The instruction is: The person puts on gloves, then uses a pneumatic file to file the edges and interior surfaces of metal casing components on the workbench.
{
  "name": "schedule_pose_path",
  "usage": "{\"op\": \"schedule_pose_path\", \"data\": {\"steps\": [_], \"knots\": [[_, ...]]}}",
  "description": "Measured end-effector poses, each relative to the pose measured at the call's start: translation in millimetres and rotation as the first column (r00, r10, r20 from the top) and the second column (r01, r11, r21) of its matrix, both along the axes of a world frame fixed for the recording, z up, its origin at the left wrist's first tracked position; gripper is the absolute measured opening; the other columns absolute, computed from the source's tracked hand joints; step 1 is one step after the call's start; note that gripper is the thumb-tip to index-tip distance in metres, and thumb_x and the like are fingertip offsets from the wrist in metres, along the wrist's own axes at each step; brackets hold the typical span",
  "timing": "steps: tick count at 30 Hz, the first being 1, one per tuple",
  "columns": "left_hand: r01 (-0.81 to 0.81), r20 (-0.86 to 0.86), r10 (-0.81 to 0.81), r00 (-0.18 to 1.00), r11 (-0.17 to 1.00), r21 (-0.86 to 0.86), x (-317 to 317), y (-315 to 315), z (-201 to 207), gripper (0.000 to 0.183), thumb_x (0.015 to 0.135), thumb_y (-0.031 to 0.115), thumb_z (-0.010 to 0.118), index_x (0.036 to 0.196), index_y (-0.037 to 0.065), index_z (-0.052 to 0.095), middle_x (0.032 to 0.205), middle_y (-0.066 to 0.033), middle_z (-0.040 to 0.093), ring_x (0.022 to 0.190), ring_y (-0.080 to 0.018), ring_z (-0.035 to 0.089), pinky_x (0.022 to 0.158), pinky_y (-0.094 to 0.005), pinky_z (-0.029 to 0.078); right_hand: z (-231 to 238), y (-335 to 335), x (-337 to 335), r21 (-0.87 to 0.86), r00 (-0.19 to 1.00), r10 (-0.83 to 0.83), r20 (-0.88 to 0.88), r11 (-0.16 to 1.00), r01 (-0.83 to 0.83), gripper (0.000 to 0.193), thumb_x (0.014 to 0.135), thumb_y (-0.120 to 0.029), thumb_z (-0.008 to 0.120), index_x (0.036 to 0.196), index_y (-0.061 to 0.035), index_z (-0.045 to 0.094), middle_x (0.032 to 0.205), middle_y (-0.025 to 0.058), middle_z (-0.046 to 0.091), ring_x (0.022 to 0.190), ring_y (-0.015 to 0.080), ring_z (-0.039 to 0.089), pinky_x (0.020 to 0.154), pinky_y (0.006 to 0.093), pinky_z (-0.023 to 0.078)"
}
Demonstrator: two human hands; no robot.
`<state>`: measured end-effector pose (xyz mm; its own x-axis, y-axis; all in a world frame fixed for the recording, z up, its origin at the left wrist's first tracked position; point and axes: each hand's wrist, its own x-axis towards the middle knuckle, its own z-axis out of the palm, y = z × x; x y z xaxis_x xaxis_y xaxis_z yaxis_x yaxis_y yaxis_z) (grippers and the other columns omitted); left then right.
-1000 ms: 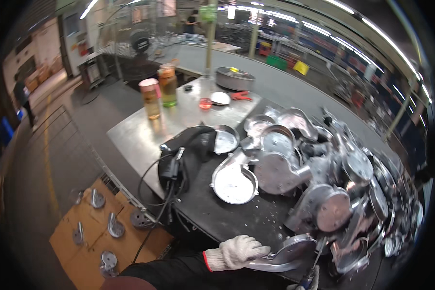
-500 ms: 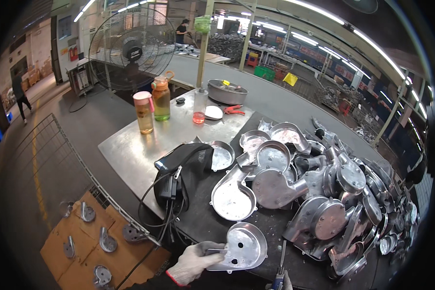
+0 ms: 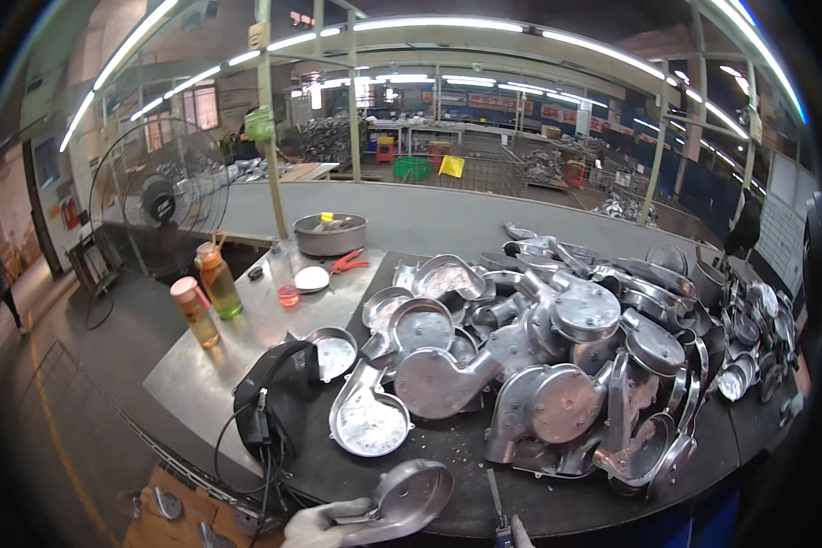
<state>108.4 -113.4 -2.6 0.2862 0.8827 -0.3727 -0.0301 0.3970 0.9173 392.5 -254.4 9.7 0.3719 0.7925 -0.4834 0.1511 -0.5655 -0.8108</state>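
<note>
In my left hand (image 3: 312, 527), which wears a pale work glove, is a silvery snail-shaped metal housing (image 3: 415, 493); my closed fingers grip its narrow spout end, and its round cup tilts up to the right. At the lower edge my right hand (image 3: 521, 533) shows only in part, closed on a slim tool (image 3: 496, 496) with a thin metal blade and a blue handle. The blade points away from me, apart from the housing. Just beyond the held piece, another housing (image 3: 372, 423) lies open side up on the dark mat (image 3: 447, 457).
A large heap of similar housings (image 3: 566, 402) covers the right side. To the left are a black bag (image 3: 269, 393) with cables, two drink bottles (image 3: 217, 281), a spray bottle (image 3: 284, 283), red-handled pliers (image 3: 348, 263) and a round metal pan (image 3: 331, 237). More housings lie on cardboard (image 3: 160, 530) below.
The view has swung right, so the bench appears farther left. My left hand has tilted the housing, turning its cup from facing up to a slanted angle. The tool stays in my right hand.
</note>
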Motion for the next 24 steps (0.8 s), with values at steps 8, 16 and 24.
{"op": "schedule_pose_path", "data": {"steps": [8, 16, 24], "knots": [[0.59, -0.78, 0.018, 0.625, 0.644, 0.487, 37, 20, 59, 0.028, 0.092, 0.006, 0.063, 0.116, 0.011, 0.077, 0.109, -0.0105, 0.077, 0.103, -0.0261, 0.074, 0.089, -0.0314, 0.056, -19, -7, 27, 0.058, 0.961, 0.215, 0.172, 0.972, -0.227, 0.081, 0.096, -0.037, 0.067, 0.164, -0.023, 0.026, 0.147, 0.0278, 0.052, 0.133, 0.0457, 0.052, 0.109, 0.0472, 0.043], [0.731, -0.899, 0.065, 0.434, 0.557, 0.393, 48, 21, 66, 0.041, 0.085, 0.013, 0.067, 0.122, 0.031, 0.07, 0.106, -0.0012, 0.075, 0.083, -0.0315, 0.074, 0.067, -0.0425, 0.06, -27, -12, 31, 0.066, 0.954, 0.211, 0.215, 0.971, -0.229, 0.082, 0.097, -0.034, 0.066, 0.165, -0.0184, 0.023, 0.13, 0.0237, 0.063, 0.115, 0.0419, 0.064, 0.097, 0.0464, 0.05], [0.497, -0.699, 0.12, 0.705, 0.62, 0.607, 22, 29, 14, 0.034, 0.077, -0.005, 0.074, 0.11, 0.004, 0.077, 0.099, -0.013, 0.077, 0.088, -0.0243, 0.076, 0.077, -0.0301, 0.059, 9, -7, 42, 0.179, 0.981, 0.192, 0.017, 0.965, -0.192, 0.076, 0.097, -0.02, 0.06, 0.163, -0.0057, 0.024, 0.1, 0.0132, 0.071, 0.074, 0.0179, 0.074, 0.076, 0.0317, 0.06]]}}
